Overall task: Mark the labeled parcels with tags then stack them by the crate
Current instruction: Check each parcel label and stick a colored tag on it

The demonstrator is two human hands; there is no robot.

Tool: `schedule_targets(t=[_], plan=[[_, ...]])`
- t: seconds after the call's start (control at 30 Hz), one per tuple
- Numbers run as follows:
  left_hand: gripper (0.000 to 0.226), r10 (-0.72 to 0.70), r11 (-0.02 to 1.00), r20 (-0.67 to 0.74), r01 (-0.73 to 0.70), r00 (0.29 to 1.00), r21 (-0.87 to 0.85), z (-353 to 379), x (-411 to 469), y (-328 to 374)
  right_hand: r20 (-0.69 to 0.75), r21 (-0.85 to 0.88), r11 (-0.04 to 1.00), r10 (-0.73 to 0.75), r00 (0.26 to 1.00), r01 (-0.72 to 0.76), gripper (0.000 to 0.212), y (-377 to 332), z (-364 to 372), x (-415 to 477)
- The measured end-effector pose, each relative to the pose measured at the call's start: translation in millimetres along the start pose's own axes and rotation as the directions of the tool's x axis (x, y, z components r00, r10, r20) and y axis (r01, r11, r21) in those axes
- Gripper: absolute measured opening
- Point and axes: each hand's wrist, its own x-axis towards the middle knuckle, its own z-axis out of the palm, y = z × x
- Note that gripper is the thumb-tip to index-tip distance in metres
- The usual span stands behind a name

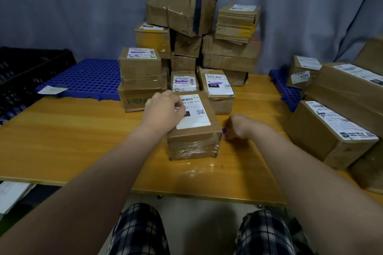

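A taped cardboard parcel (193, 143) with a white shipping label (196, 113) lies on the wooden table (72, 141) in front of me. My left hand (163, 111) rests on the parcel's top left, fingers curled over the label. My right hand (236, 127) is closed beside the parcel's right edge, with a purple marker tip (224, 130) showing from the fist. Behind stands a stack of parcels (180, 47); three of their labels carry purple marks (136, 53).
A blue perforated pallet (87, 78) lies at back left with a black crate (24, 72) beside it. Larger labeled parcels (329, 132) are piled at the right over another blue pallet (286, 89). A grey curtain hangs behind. Papers lie at lower left.
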Motion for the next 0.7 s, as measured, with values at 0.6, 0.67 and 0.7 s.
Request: schedule_targets(t=[0.6, 0.67, 0.7], plan=[[0.038, -0.051, 0.951, 0.036, 0.059, 0.998, -0.302, -10, -4, 7, -0.621, 0.710, 0.360, -0.085, 0.779, 0.605, 0.032, -54, -30, -51], [0.038, -0.109, 0.760, 0.026, 0.100, 0.994, -0.643, -18, -4, 13, -0.655, 0.649, 0.368, -0.177, 0.735, 0.666, 0.031, -73, -26, -56], [0.036, -0.117, 0.653, 0.049, 0.114, 0.992, -0.749, -21, -5, 16, -0.673, 0.622, 0.376, -0.193, 0.714, 0.687, 0.030, -80, -22, -55]])
